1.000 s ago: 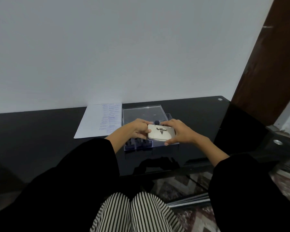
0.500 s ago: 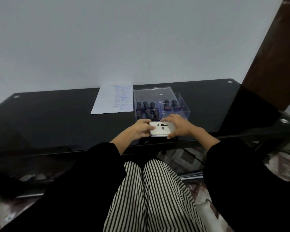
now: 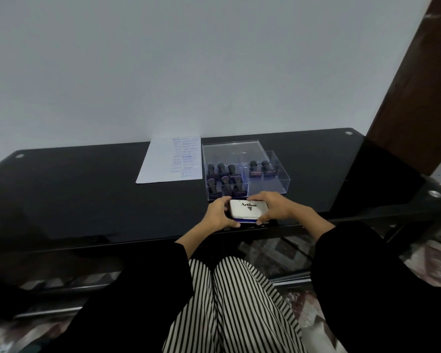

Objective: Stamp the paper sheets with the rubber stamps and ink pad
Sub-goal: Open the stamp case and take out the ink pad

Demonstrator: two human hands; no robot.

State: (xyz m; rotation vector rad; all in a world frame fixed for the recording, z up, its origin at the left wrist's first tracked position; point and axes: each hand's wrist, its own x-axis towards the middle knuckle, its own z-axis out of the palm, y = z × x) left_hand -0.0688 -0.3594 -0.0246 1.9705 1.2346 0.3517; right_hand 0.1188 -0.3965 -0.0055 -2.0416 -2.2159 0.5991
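A white ink pad case [image 3: 248,209] marked "Artline" lies near the front edge of the black glass table [image 3: 87,194]. My left hand [image 3: 218,215] grips its left end and my right hand [image 3: 273,207] grips its right end. The lid is lifted a little at the front, showing a blue strip beneath. Behind it stands a clear plastic box [image 3: 273,184] holding several dark rubber stamps [image 3: 225,178]. A white paper sheet [image 3: 161,161] with blue stamp marks along its right side lies left of the box.
The clear box lid [image 3: 229,152] leans behind the stamps. A white wall rises directly behind the table. A dark wooden door frame [image 3: 413,103] stands at the right. My striped trouser legs [image 3: 229,307] are below the table edge, over a patterned rug.
The ink pad has come from over the stamp box down to the table's front edge, both hands still on it. Its lid now shows a blue gap. The camera tilted down.
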